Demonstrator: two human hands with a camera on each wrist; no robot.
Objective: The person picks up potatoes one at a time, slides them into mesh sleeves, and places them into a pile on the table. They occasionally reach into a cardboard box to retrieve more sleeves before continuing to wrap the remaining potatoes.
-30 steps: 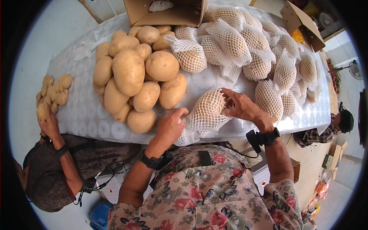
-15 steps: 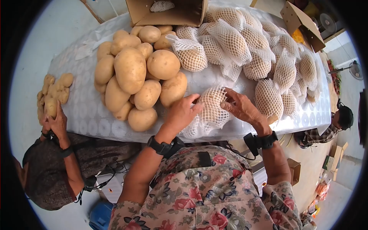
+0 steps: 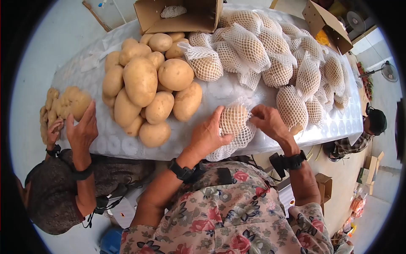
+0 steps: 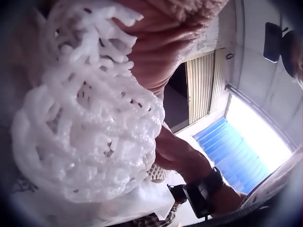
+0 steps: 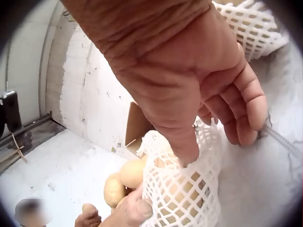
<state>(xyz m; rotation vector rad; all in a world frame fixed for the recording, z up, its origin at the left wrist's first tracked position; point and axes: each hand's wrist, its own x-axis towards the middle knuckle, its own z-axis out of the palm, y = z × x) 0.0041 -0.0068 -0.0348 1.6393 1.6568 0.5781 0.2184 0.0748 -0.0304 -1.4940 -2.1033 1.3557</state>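
A potato in a white foam net [image 3: 234, 118] stands near the front edge of the table. Around its left side, my left hand [image 3: 208, 134] grips it, thumb low and fingers higher up. My right hand [image 3: 269, 122] is at the net's upper right; in the right wrist view its thumb and index finger pinch the rim of the foam net [image 5: 182, 194], while the other fingers curl loosely. White mesh [image 4: 90, 127] fills much of the left wrist view, hiding most of the potato.
Bare potatoes [image 3: 139, 82] are heaped to the left, netted potatoes [image 3: 249, 42] to the right and back. A cardboard box [image 3: 182, 19] stands behind them. Another person's hands [image 3: 82, 129] handle potatoes by a smaller heap [image 3: 53, 103] at the far left.
My left hand has moved right, from the net's lower end to the potato's side. The netted potato now stands more upright. My right hand went from spread fingers to pinching the net.
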